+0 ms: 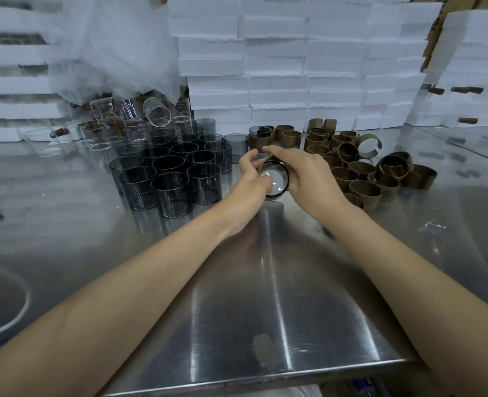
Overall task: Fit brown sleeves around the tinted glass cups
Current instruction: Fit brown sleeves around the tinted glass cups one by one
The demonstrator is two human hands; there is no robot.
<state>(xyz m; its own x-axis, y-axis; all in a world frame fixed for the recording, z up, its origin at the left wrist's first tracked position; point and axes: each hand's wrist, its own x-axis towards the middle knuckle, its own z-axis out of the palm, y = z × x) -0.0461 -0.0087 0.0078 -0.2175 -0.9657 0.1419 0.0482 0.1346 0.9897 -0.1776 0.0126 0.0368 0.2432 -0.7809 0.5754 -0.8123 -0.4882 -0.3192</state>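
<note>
No text, label or number can be read anywhere.

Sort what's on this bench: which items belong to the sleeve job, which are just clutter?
Job:
- tinted glass cup, gripped by left hand and right hand
- cluster of tinted glass cups
- pile of brown sleeves

Lying about:
- clear glass cups
- white foam boxes
- translucent white wrapping
</note>
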